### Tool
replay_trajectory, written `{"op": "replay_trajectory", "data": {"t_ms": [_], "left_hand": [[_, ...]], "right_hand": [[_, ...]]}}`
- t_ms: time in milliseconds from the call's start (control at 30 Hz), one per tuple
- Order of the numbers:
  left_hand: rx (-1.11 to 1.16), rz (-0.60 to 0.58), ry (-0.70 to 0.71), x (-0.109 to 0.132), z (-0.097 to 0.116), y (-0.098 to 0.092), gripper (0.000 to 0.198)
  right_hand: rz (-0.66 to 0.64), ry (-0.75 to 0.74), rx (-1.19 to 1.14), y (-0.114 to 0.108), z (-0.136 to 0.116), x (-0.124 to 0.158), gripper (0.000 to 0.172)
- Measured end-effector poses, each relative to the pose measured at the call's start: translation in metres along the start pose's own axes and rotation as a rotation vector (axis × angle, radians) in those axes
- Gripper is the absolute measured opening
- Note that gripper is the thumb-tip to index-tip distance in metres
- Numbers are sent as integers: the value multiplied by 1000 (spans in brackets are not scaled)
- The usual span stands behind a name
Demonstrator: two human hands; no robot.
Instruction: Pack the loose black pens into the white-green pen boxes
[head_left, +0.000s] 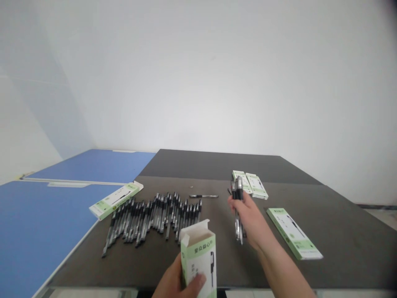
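My left hand (182, 279) grips a green and white pen box (203, 258) near the front edge of the table. The box stands upright with its top flap open towards me. To its right, my right hand (246, 213) is closed around a bundle of several black-and-clear pens (238, 194), held upright above the table. Many loose pens (155, 217) lie side by side in a wide row left of the box. One single pen (204, 196) lies crosswise beyond them.
A green and white box (116, 200) lies at the left beside the pens, its end flap open. Two more boxes (257, 186) lie behind my right hand, and another box (294, 234) rests to the right on the dark table (335, 231). Blue panels (40, 223) adjoin the left.
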State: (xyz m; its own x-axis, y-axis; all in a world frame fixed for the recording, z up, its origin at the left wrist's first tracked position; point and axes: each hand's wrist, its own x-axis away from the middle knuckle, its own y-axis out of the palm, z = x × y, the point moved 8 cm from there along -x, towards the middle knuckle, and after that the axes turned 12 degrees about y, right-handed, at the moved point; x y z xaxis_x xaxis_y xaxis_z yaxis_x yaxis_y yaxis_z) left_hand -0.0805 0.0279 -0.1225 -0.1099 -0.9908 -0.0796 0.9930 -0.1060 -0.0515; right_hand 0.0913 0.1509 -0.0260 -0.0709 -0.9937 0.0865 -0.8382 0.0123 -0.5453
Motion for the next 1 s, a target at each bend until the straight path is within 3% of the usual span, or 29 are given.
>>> {"op": "replay_trajectory", "data": {"t_ms": [67, 133, 200, 333, 600, 1000], "left_hand": [[7, -75, 31, -3, 4, 10, 46], [2, -137, 73, -6, 11, 20, 48], [17, -189, 120, -9, 19, 30, 50], [17, -270, 180, -11, 28, 42, 55], [-43, -323, 194, -12, 24, 42, 53], [-46, -328, 196, -12, 30, 43, 52]], "right_hand": [[-2, -64, -214, -12, -24, 28, 31], [-131, -117, -822, -13, -40, 52, 21], [-240, -150, -1074, -3, -45, 66, 18], [-220, -235, -1036, 12, -36, 67, 16], [-70, -244, -920, 3, -28, 57, 7], [-77, -319, -717, 8, -28, 67, 8]]}}
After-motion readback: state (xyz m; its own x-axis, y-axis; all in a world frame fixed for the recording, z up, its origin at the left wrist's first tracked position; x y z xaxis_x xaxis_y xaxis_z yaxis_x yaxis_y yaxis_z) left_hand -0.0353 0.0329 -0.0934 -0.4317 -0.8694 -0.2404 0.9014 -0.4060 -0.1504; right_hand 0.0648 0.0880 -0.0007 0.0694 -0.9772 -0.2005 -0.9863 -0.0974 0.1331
